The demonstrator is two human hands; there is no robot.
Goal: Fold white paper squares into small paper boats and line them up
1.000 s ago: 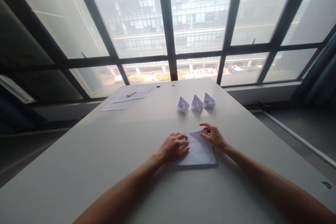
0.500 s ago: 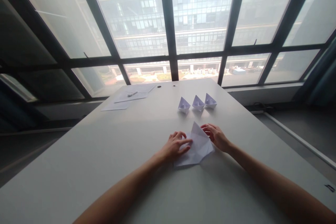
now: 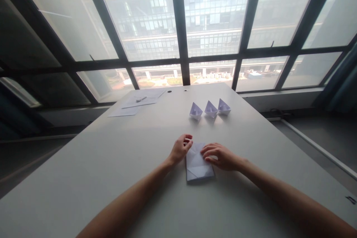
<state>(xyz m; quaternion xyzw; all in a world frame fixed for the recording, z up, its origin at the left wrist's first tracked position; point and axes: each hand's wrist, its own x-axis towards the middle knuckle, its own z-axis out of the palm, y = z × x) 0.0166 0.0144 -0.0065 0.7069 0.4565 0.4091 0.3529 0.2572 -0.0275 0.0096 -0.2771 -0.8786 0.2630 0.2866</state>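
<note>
A folded sheet of white paper (image 3: 198, 169) lies nearly flat on the table in front of me, creased and narrowed to a rectangle. At its upper left edge is my left hand (image 3: 180, 149), fingers loosely curled and thumb a little apart from them. My right hand (image 3: 219, 156) rests on the right side of the sheet, its fingers slightly spread and lying on the paper. Beyond the hands stand three folded paper boats, a left one (image 3: 196, 111), a middle one (image 3: 211, 109) and a right one (image 3: 224, 107).
Flat paper sheets (image 3: 122, 111) lie at the far left of the white table (image 3: 117, 156), with a small whitish object (image 3: 141, 99) on top whose kind I cannot make out. Large windows rise behind the table. A dark curtain (image 3: 338, 85) hangs at the right.
The raised right flap of the paper has been folded over to the left and lies down. My right hand moved left onto the sheet; my left hand drew back to its left edge.
</note>
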